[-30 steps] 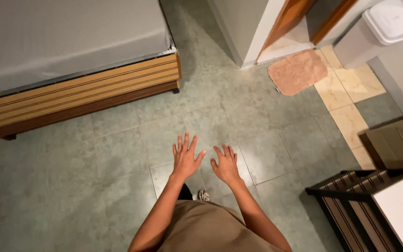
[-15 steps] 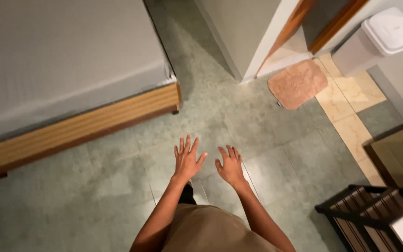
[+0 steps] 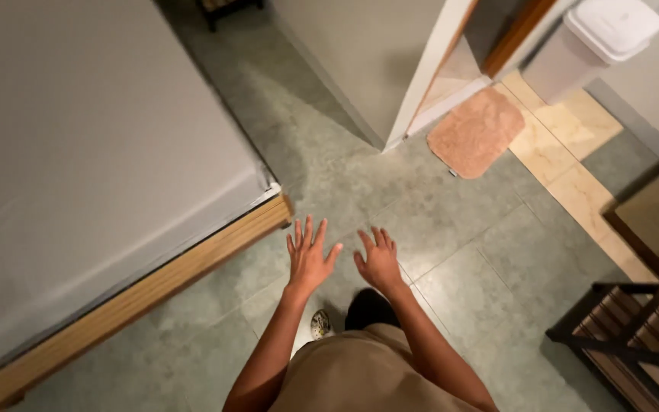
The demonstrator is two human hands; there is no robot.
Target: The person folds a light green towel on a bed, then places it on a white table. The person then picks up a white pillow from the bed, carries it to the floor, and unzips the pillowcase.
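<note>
The bed [image 3: 93, 175] fills my left side, its wooden corner nearest my left hand [image 3: 308, 258]. The pink mat [image 3: 476, 131] lies well ahead by the doorway. My right hand [image 3: 379, 262] hovers beside the left, both grips released, fingers spread, holding nothing.

Beside the bed [image 3: 101, 175], whose grey cover sits on a light striped wooden frame [image 3: 192, 263], the floor [image 3: 451, 221] is mottled grey-green tile, with a pinkish-tan mat [image 3: 476, 130] and cream tiles [image 3: 573, 152] beyond, a white-lidded grey bin [image 3: 596, 42] farther off, and a dark slatted rack [image 3: 634, 336].
</note>
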